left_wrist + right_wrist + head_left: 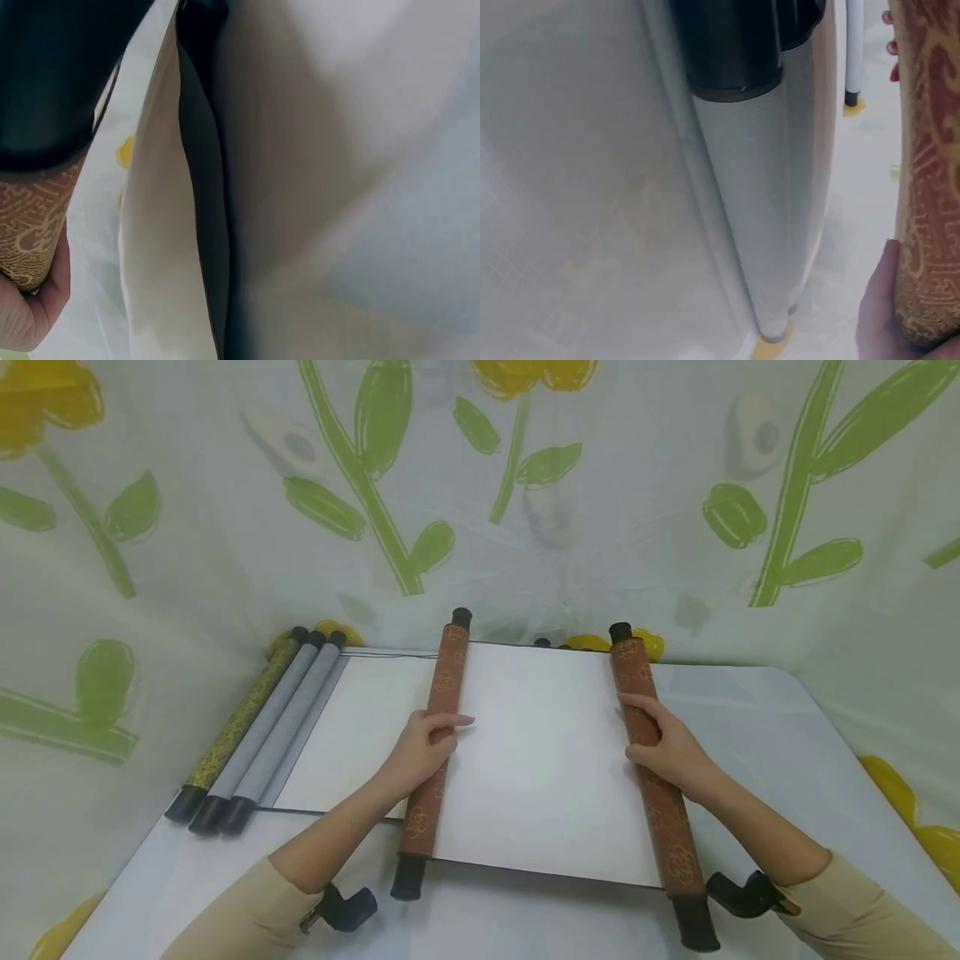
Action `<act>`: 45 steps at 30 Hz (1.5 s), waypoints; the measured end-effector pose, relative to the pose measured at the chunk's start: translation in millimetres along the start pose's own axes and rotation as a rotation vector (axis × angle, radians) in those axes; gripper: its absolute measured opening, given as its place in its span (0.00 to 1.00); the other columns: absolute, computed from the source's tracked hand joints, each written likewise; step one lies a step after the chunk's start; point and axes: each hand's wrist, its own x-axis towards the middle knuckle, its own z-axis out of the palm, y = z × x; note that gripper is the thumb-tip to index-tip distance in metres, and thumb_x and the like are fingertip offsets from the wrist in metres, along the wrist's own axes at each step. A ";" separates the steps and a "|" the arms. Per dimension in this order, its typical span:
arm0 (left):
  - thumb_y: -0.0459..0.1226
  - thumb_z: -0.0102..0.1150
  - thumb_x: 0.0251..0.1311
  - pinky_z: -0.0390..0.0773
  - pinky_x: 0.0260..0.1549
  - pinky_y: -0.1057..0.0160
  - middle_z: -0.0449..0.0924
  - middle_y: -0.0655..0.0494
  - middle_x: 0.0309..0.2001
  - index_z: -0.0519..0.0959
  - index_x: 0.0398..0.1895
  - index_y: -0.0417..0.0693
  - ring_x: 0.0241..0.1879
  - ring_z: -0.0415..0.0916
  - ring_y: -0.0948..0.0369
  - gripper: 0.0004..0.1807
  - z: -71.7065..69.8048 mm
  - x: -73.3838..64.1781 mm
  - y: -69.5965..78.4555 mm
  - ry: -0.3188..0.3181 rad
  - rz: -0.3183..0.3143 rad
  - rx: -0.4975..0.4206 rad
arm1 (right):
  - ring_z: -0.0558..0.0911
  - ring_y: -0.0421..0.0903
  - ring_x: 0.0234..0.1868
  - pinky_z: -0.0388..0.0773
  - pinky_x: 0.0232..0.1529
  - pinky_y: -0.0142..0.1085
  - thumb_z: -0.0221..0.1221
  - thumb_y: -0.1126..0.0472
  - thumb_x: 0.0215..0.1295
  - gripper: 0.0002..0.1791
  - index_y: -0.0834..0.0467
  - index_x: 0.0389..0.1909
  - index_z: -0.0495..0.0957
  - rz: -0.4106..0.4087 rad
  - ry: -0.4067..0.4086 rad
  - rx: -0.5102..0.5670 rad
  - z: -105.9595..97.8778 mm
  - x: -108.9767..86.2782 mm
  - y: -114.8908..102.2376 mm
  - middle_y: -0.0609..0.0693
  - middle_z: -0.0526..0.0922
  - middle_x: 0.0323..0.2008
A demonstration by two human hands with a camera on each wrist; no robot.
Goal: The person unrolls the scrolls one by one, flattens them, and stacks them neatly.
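A scroll with brown, gold-patterned rolled ends lies part unrolled in the head view, blank white paper stretched between them. My left hand grips the middle of the left roll, its index finger pointing out across the roll. On the other side, my right hand holds the right roll, thumb and fingers spread around it. Black caps finish both rolls. In the left wrist view, fingers curl around the patterned roll at lower left. The right wrist view has the patterned roll along its right edge.
Left of the scroll, another white sheet lies flat. Two grey rolls and a yellow-patterned roll lie side by side at the table's left. A white curtain with printed plants hangs behind the table.
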 end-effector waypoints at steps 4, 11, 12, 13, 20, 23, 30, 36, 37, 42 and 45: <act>0.34 0.59 0.56 0.72 0.48 0.49 0.64 0.42 0.57 0.80 0.54 0.55 0.56 0.64 0.47 0.20 -4.6 1.1 -3.2 -0.007 -0.050 -0.032 | 0.57 0.63 0.67 0.66 0.54 0.54 0.57 0.71 0.55 0.41 0.56 0.72 0.55 -0.007 -0.022 0.027 -0.5 0.9 1.3 0.66 0.51 0.71; 0.32 0.64 0.49 0.65 0.57 0.38 0.62 0.42 0.62 0.77 0.57 0.56 0.64 0.59 0.43 0.28 -7.8 2.6 -7.6 -0.001 -0.097 -0.036 | 0.63 0.64 0.63 0.67 0.54 0.55 0.68 0.63 0.52 0.47 0.55 0.71 0.54 -0.012 -0.035 0.023 0.1 2.8 2.6 0.67 0.54 0.69; 0.31 0.63 0.49 0.65 0.56 0.39 0.61 0.41 0.62 0.77 0.58 0.56 0.64 0.59 0.43 0.28 -7.9 2.4 -8.0 -0.003 -0.094 -0.038 | 0.63 0.64 0.62 0.67 0.53 0.54 0.68 0.64 0.51 0.47 0.55 0.71 0.54 -0.012 -0.036 0.024 0.0 2.8 2.6 0.67 0.54 0.69; 0.30 0.61 0.49 0.66 0.56 0.39 0.61 0.41 0.63 0.77 0.58 0.56 0.64 0.59 0.43 0.29 -7.8 2.3 -8.4 -0.001 -0.089 -0.036 | 0.63 0.64 0.62 0.68 0.53 0.54 0.67 0.66 0.51 0.47 0.55 0.71 0.54 -0.011 -0.037 0.020 -0.1 2.8 2.5 0.68 0.54 0.69; 0.27 0.52 0.50 0.69 0.48 0.51 0.61 0.40 0.60 0.75 0.60 0.55 0.56 0.62 0.48 0.30 -7.7 4.6 -11.0 0.022 -0.049 0.050 | 0.66 0.62 0.58 0.69 0.47 0.49 0.59 0.73 0.48 0.45 0.57 0.70 0.55 -0.015 -0.015 -0.003 -2.3 2.6 1.7 0.67 0.54 0.68; 0.28 0.51 0.53 0.70 0.45 0.52 0.62 0.39 0.57 0.75 0.60 0.53 0.52 0.63 0.48 0.28 -9.3 5.5 -11.9 0.032 -0.025 0.103 | 0.66 0.61 0.57 0.70 0.45 0.48 0.57 0.74 0.47 0.45 0.57 0.70 0.55 -0.001 0.001 -0.020 -3.4 2.8 1.0 0.67 0.54 0.68; 0.30 0.47 0.60 0.71 0.45 0.49 0.60 0.37 0.58 0.73 0.61 0.53 0.53 0.63 0.46 0.25 -11.7 4.7 -13.8 0.017 -0.039 0.181 | 0.61 0.61 0.61 0.68 0.45 0.48 0.54 0.74 0.51 0.43 0.57 0.71 0.53 0.009 0.009 -0.035 -8.3 2.9 8.0 0.67 0.50 0.71; 0.31 0.46 0.62 0.72 0.44 0.51 0.60 0.36 0.59 0.72 0.62 0.53 0.54 0.64 0.46 0.24 -14.0 4.8 -17.0 0.003 -0.033 0.179 | 0.53 0.63 0.67 0.64 0.51 0.54 0.53 0.74 0.54 0.41 0.58 0.72 0.53 -0.014 -0.007 -0.016 -12.8 4.5 12.1 0.67 0.47 0.71; 0.32 0.47 0.62 0.72 0.47 0.50 0.60 0.36 0.59 0.73 0.62 0.53 0.56 0.64 0.46 0.23 -14.6 5.2 -17.7 0.006 -0.026 0.162 | 0.52 0.64 0.68 0.63 0.53 0.57 0.55 0.73 0.56 0.41 0.57 0.72 0.53 -0.011 -0.010 -0.008 -13.5 4.7 12.7 0.67 0.47 0.72; 0.35 0.62 0.58 0.60 0.61 0.40 0.64 0.39 0.61 0.74 0.61 0.52 0.66 0.58 0.43 0.25 -18.3 6.8 -21.2 0.035 -0.017 0.102 | 0.52 0.67 0.69 0.61 0.58 0.63 0.66 0.62 0.56 0.45 0.55 0.72 0.52 0.025 -0.023 0.025 -16.3 5.7 16.0 0.67 0.46 0.72; 0.35 0.64 0.57 0.59 0.62 0.40 0.64 0.39 0.61 0.74 0.61 0.53 0.66 0.57 0.43 0.26 -19.6 6.8 -20.0 0.038 -0.020 0.096 | 0.53 0.67 0.68 0.62 0.57 0.63 0.67 0.61 0.55 0.47 0.55 0.72 0.52 0.029 -0.028 0.037 -17.7 5.6 16.6 0.67 0.46 0.72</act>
